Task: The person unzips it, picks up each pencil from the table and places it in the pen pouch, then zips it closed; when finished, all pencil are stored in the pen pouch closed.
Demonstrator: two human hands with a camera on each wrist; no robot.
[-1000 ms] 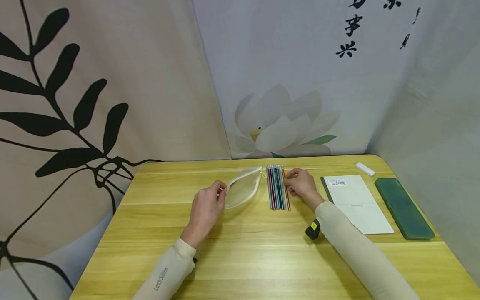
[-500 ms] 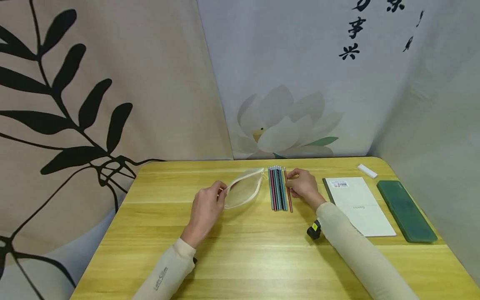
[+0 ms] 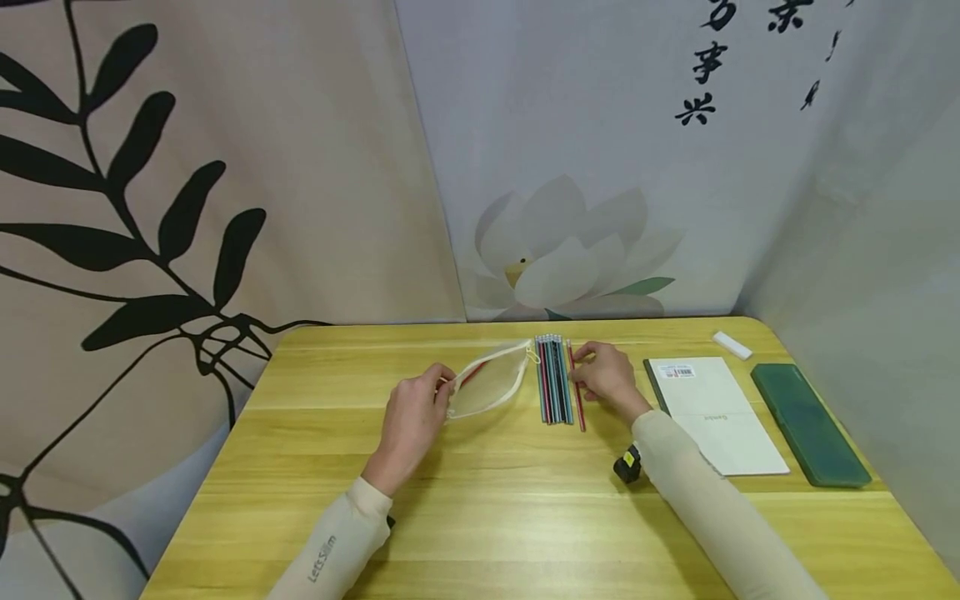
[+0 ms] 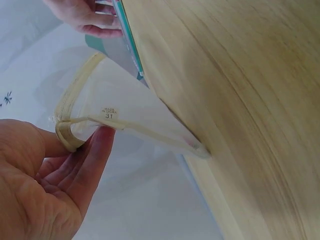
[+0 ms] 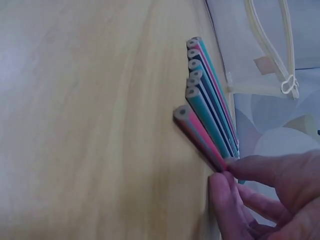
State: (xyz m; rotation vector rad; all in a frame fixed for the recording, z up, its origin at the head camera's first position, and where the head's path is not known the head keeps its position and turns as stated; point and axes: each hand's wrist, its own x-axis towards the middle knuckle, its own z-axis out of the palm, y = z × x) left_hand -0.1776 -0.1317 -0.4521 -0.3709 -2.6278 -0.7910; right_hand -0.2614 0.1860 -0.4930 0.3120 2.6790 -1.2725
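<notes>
My left hand (image 3: 411,417) pinches the edge of a translucent zip pouch (image 4: 115,95) with a cream zipper, tilted up with its mouth parted. A thin red streak shows at the pouch's mouth in the head view; what it is I cannot tell. To the right of the pouch lies a row of several pencils (image 3: 553,383), blue, black and red. My right hand (image 3: 606,371) pinches a pink-red pencil (image 5: 200,137) between thumb and fingertips, a little apart from the row's right side. In the right wrist view, the pencils' unsharpened ends face the camera.
Right of the right hand lies a white notebook (image 3: 720,425) with a dark spine. Beyond it are a green case (image 3: 810,425) and a white eraser-like block (image 3: 732,345). All rest on a wooden table (image 3: 480,517), with a printed curtain (image 3: 337,167) behind its far edge.
The right hand has drawn the pink-red pencil slightly away from the row, opening a narrow gap. The left hand keeps its grip on the pouch; a red streak now shows at its mouth.
</notes>
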